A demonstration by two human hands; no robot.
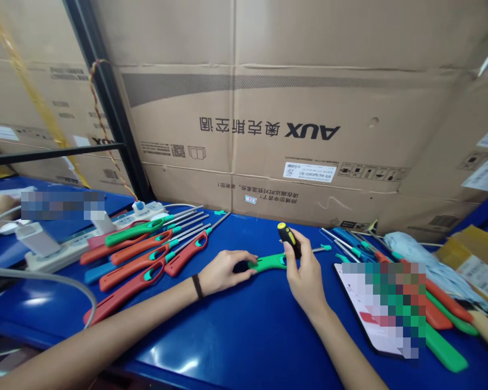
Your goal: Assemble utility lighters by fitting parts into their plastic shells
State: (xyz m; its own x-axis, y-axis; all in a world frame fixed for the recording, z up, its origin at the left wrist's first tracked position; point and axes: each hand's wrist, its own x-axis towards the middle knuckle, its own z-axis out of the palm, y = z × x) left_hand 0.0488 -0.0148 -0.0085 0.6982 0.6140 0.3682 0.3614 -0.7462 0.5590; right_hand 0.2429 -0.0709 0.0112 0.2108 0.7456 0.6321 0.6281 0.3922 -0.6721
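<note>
A green long-necked gas lighter (pixel 269 262) lies crosswise on the blue table in front of me. Its thin metal neck points right, with a teal piece (pixel 326 248) at the tip. My left hand (pixel 228 271) pinches the handle's left end between thumb and fingers. In my right hand (pixel 305 273) is a stubby screwdriver (pixel 288 238) with a black and yellow handle, held upright over the lighter's trigger end. The screwdriver's lower end is hidden behind my fingers. A dark band circles my left wrist.
Red, orange, green and blue lighters (pixel 136 254) lie left beside a white power strip (pixel 61 252). More lighters (pixel 443 336) lie right, partly under a pixelated patch, near a phone (pixel 361 314) and a light blue cloth (pixel 427 254). Large cardboard boxes (pixel 248 97) stand behind the table (pixel 228 346).
</note>
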